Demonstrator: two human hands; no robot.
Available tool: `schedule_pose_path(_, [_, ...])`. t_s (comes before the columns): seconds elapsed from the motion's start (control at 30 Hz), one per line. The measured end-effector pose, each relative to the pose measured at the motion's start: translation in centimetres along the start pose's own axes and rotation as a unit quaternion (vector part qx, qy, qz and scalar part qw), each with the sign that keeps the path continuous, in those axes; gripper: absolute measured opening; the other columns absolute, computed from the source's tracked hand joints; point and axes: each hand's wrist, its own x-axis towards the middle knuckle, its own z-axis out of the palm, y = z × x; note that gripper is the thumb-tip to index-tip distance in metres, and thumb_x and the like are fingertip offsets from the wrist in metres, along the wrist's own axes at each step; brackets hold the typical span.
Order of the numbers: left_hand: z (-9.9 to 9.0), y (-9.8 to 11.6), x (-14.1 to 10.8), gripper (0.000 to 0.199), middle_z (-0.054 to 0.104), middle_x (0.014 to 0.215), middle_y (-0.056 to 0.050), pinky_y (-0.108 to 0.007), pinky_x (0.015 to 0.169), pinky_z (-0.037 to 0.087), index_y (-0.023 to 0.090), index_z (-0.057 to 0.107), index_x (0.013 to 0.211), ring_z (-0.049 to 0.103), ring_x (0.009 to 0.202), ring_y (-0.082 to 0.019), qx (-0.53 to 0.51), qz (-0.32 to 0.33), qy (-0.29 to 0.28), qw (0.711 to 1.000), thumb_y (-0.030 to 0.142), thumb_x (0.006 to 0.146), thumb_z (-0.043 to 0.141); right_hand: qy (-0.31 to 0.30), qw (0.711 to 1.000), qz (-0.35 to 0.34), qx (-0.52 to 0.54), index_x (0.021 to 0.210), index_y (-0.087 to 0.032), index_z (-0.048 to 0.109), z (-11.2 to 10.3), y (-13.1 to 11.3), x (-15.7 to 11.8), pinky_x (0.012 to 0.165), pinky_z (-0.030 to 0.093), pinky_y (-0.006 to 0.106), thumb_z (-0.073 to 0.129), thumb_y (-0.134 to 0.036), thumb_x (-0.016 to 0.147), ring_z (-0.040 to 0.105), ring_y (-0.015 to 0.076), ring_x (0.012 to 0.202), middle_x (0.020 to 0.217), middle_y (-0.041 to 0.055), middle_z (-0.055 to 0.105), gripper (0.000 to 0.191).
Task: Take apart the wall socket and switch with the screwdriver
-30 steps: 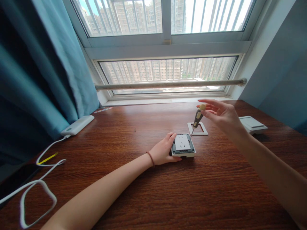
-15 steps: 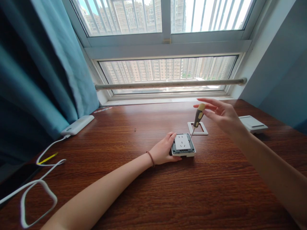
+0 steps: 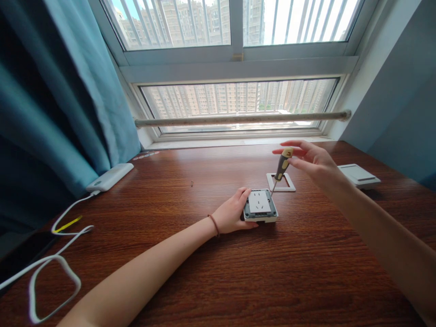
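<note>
A wall socket with a white face and grey inner frame lies face up on the wooden table. My left hand grips its left side, thumb along the near edge and fingers at the far left corner. The fingers of my right hand pinch the upper handle of a grey and yellow screwdriver. Its shaft slants down to the right side of the socket, where the tip meets the grey frame; a screw under it is too small to make out. Just behind lies a white square cover frame.
A tiny screw lies left of the socket. At the right stands a white switch-like panel. On the left are a white power strip, its cable and a yellow strip. A window and metal rail are behind.
My right fingers have shifted slightly around the screwdriver handle, and its top has tilted a little to the right. The left hand and socket stay in place.
</note>
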Motion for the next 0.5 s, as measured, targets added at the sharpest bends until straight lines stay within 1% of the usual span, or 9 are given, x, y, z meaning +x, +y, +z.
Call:
schedule_pose_path(0.03, [0.0, 0.0, 0.0, 0.098, 0.03, 0.135, -0.015, -0.041, 0.103, 0.036, 0.017, 0.019, 0.136, 0.042, 0.12, -0.03, 0.0, 0.0, 0.0, 1.0, 0.052, 0.06, 0.07, -0.005, 1.0, 0.001, 0.004, 0.103, -0.024, 0.059, 0.0, -0.1, 0.0, 0.089, 0.047, 0.041, 0.062, -0.032, 0.076, 0.061, 0.0206, 0.096, 0.101, 0.0057, 0.068, 0.028])
schedule_pose_path(0.1, [0.0, 0.0, 0.0, 0.098, 0.03, 0.135, -0.015, -0.04, 0.103, 0.036, 0.016, 0.019, 0.136, 0.042, 0.12, -0.03, 0.002, 0.0, -0.002, 1.0, 0.053, 0.06, 0.069, 0.004, 1.0, -0.006, -0.009, 0.098, -0.023, 0.061, 0.1, 0.1, 0.1, 0.088, 0.047, 0.042, 0.065, -0.034, 0.074, 0.061, 0.0214, 0.098, 0.1, 0.0059, 0.068, 0.027])
schedule_pose_path(0.2, [0.0, 0.0, 0.0, 0.098, 0.029, 0.135, -0.016, -0.041, 0.104, 0.035, 0.015, 0.02, 0.136, 0.04, 0.122, -0.031, 0.004, 0.0, -0.001, 1.0, 0.053, 0.06, 0.069, 0.046, 0.997, -0.022, -0.058, 0.093, -0.022, 0.063, 0.2, 0.8, 0.3, 0.087, 0.047, 0.044, 0.073, -0.035, 0.065, 0.062, 0.0221, 0.092, 0.091, 0.0036, 0.067, 0.032])
schedule_pose_path(0.27, [0.0, 0.0, 0.0, 0.098, 0.03, 0.135, -0.016, -0.042, 0.104, 0.035, 0.016, 0.02, 0.136, 0.04, 0.122, -0.031, -0.001, 0.0, 0.001, 1.0, 0.053, 0.06, 0.069, 0.064, 0.995, -0.025, -0.076, 0.094, -0.022, 0.064, 0.1, 0.9, 0.3, 0.086, 0.047, 0.045, 0.074, -0.034, 0.063, 0.062, 0.0218, 0.089, 0.086, 0.002, 0.067, 0.034])
schedule_pose_path(0.33, [0.0, -0.1, 0.0, 0.1, 0.03, 0.136, -0.016, -0.043, 0.104, 0.035, 0.017, 0.019, 0.137, 0.04, 0.122, -0.031, -0.004, 0.0, -0.001, 1.0, 0.056, 0.059, 0.069, 0.049, 0.997, -0.017, -0.063, 0.101, -0.024, 0.063, 0.1, 0.5, 0.1, 0.088, 0.047, 0.045, 0.07, -0.032, 0.068, 0.063, 0.0213, 0.089, 0.087, 0.0023, 0.068, 0.035])
schedule_pose_path(0.4, [0.0, -0.2, 0.0, 0.104, 0.03, 0.136, -0.018, -0.044, 0.104, 0.034, 0.015, 0.019, 0.137, 0.038, 0.124, -0.032, 0.0, 0.001, -0.006, 1.0, 0.06, 0.058, 0.069, 0.018, 0.999, -0.008, -0.037, 0.106, -0.024, 0.061, 0.1, -0.2, -0.1, 0.089, 0.047, 0.044, 0.066, -0.03, 0.072, 0.063, 0.021, 0.092, 0.093, 0.0038, 0.069, 0.034])
schedule_pose_path(0.5, [-0.1, -0.4, -0.1, 0.101, 0.028, 0.138, -0.019, -0.046, 0.106, 0.031, 0.015, 0.019, 0.137, 0.033, 0.128, -0.033, 0.01, 0.005, -0.011, 1.0, 0.061, 0.061, 0.065, -0.002, 1.0, -0.009, -0.022, 0.103, -0.024, 0.062, 0.1, -0.5, -0.2, 0.089, 0.047, 0.043, 0.064, -0.03, 0.074, 0.062, 0.0215, 0.097, 0.098, 0.0053, 0.069, 0.03])
